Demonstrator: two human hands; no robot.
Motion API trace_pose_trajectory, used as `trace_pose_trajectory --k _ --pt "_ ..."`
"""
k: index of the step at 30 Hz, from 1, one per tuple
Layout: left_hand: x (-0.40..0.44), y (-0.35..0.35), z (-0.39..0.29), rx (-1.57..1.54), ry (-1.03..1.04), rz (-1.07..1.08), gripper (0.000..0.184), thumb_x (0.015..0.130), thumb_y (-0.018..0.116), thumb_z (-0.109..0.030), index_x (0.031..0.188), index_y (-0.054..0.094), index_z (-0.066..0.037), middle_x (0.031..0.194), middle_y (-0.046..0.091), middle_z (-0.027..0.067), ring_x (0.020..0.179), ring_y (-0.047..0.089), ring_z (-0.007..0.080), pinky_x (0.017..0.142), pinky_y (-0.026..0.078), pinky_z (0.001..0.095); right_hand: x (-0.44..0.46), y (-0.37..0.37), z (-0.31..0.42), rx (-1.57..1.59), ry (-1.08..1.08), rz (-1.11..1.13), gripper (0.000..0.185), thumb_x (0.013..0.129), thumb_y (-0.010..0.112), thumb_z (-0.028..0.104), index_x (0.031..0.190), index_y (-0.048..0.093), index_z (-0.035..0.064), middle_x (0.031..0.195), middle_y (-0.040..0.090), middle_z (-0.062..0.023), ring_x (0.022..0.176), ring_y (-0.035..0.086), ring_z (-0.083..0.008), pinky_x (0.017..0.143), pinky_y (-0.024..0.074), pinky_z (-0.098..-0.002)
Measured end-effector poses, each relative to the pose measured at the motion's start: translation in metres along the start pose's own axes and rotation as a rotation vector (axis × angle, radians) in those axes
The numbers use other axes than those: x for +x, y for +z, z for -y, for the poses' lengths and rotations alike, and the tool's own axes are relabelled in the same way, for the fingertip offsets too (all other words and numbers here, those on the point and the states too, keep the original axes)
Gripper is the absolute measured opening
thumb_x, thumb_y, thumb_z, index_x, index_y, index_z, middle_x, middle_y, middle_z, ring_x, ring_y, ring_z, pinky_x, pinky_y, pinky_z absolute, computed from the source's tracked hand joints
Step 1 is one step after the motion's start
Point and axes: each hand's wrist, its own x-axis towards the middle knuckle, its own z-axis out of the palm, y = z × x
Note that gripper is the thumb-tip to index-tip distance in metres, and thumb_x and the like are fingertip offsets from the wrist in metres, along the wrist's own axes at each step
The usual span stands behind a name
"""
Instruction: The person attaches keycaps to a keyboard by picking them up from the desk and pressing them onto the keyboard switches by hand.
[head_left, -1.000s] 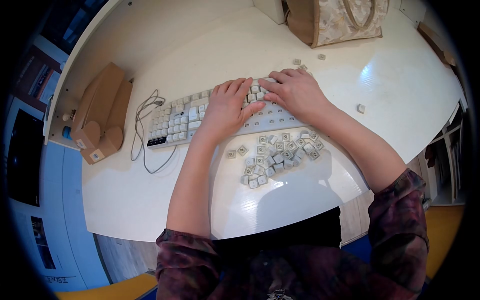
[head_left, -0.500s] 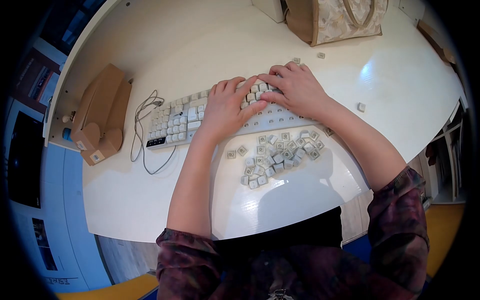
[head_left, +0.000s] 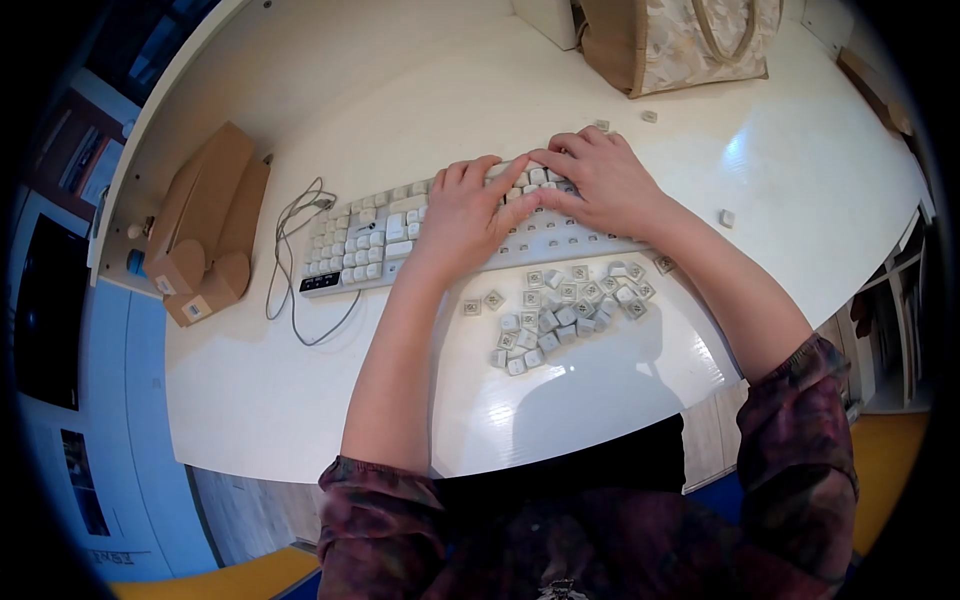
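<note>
A white keyboard (head_left: pixel 375 275) lies across the desk, with keycaps filling its left part and bare key switches along its near right side. My left hand (head_left: pixel 465 220) rests over its middle, fingers apart at the far edge and thumb angled inward. On the right part lies my right hand (head_left: pixel 612 190), fingers spread, thumb pointing toward the left thumb. The thumb tips nearly meet over the keys. Between the hands a few seated keycaps (head_left: pixel 537 177) show; others are hidden underneath. Close to me, a pile of loose keycaps (head_left: pixel 568 310) lies below the keyboard.
A grey cable (head_left: pixel 283 255) loops left of the keyboard, beside cardboard boxes (head_left: pixel 210 220). At the back stands a patterned bag (head_left: pixel 690 45). Stray keycaps lie beyond my right hand, including one keycap (head_left: pixel 726 217) at the right. The white desk's (head_left: pixel 270 420) curved front edge is near my body.
The view has shifted slightly, so everything sits a little to the right. My thumbs have shifted slightly and their tips are nearer each other; both hands stay on the keyboard.
</note>
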Motion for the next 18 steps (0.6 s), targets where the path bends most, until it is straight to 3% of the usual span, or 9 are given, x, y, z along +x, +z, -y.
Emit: trace_pose_trajectory --k 2,14,17,18 --pt "-0.001 0.0 0.0 -0.003 0.005 -0.007 0.06 0.098 0.055 -0.051 0.15 0.047 -0.022 0.144 0.048 0.0162 0.132 0.042 0.0361 0.113 0.032 0.0449 -0.002 -0.006 -0.002 0.06 0.019 0.127 0.048 0.096 0.059 0.046 0.132 0.063 0.0151 0.126 0.062 -0.0103 0.117 0.053 -0.0292 0.102 0.0399 -0.0435" --pt "-0.001 0.001 0.0 0.009 0.029 -0.007 0.06 0.098 0.055 -0.05 0.15 0.047 -0.021 0.144 0.049 0.0166 0.13 0.044 0.0364 0.113 0.033 0.0459 0.007 -0.018 0.008 -0.028 0.118 0.303 0.049 0.096 0.057 0.049 0.133 0.062 0.0164 0.124 0.062 -0.0086 0.115 0.053 -0.0292 0.102 0.04 -0.0432" --pt "-0.002 0.001 0.0 -0.002 0.025 -0.034 0.057 0.099 0.054 -0.049 0.147 0.05 -0.019 0.142 0.052 0.0162 0.129 0.046 0.036 0.112 0.034 0.0463 0.007 -0.018 0.006 -0.01 0.088 0.282 0.049 0.097 0.057 0.049 0.133 0.062 0.0162 0.126 0.062 -0.009 0.118 0.053 -0.0302 0.103 0.0392 -0.0437" --pt "-0.002 0.002 0.0 -0.006 0.029 -0.052 0.055 0.1 0.053 -0.048 0.146 0.052 -0.018 0.141 0.053 0.0157 0.128 0.048 0.0356 0.112 0.034 0.0463 0.004 -0.01 0.001 0.011 0.033 0.158 0.047 0.096 0.058 0.047 0.129 0.064 0.0136 0.124 0.064 -0.0098 0.117 0.055 -0.0297 0.102 0.0408 -0.0442"
